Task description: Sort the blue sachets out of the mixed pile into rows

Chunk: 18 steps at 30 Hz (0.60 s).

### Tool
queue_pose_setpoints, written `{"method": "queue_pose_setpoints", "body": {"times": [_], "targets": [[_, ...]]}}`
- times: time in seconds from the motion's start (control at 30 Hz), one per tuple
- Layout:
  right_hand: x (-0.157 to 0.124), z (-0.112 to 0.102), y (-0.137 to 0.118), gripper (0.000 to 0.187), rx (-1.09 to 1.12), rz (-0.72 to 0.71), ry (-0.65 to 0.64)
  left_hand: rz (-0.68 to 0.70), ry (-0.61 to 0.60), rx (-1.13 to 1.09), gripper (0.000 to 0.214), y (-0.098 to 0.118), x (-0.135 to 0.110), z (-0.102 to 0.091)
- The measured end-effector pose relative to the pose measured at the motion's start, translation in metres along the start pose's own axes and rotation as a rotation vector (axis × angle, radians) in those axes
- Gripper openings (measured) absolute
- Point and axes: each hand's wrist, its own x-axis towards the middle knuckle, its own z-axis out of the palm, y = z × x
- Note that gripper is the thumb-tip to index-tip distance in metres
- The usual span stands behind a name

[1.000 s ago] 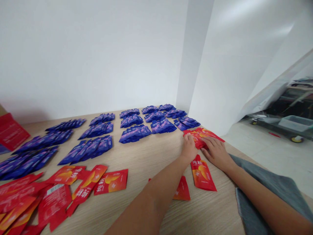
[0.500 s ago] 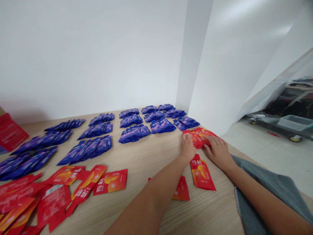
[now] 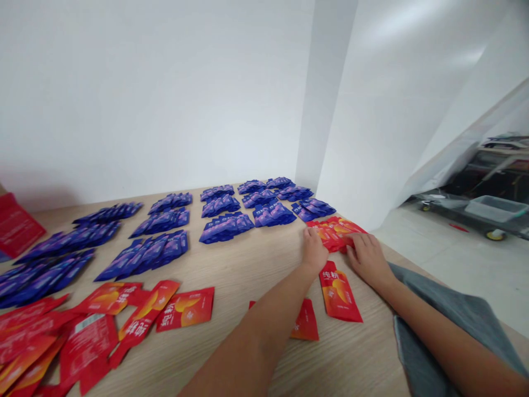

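A row of overlapping red sachets (image 3: 335, 228) lies near the table's right edge, with both hands at it. My left hand (image 3: 316, 251) has its fingers curled against the row's left end. At the right end, my right hand (image 3: 367, 259) bends its fingers over the sachets, with the thumb at their near edge. One single red sachet (image 3: 339, 292) with orange printing lies just in front of the hands. Another red sachet (image 3: 306, 322) is partly covered by my left forearm.
Overlapping groups of blue-purple sachets (image 3: 226, 227) stand in rows towards the wall. Loose red sachets (image 3: 93, 342) are heaped at front left, near a red box (image 3: 19, 226). A grey cloth (image 3: 446, 317) hangs over the right table edge. Beyond is a cart with a clear bin (image 3: 496, 208).
The view has shifted very slightly. Both hands stay at the row of red sachets, with only slight finger movement; the other sachets lie as before.
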Motion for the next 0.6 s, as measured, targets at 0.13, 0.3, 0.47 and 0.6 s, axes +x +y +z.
{"method": "queue_pose_setpoints", "body": {"times": [0.13,0.3,0.47,0.6], "targets": [[0.019,-0.007,-0.014,0.030,-0.094,0.084,-0.204,0.026,-0.016,0.011,0.051,-0.001,0.000,0.000],[0.060,-0.018,-0.040,0.039,-0.084,0.338,-0.579,0.050,-0.029,-0.004,0.052,-0.002,0.001,0.000],[0.083,-0.010,-0.051,0.042,-0.072,0.343,-0.674,0.060,-0.025,-0.008,0.052,-0.005,0.002,0.002],[0.091,0.003,-0.053,0.042,-0.088,0.310,-0.685,0.050,-0.024,0.034,0.048,-0.007,0.003,0.004]]}}
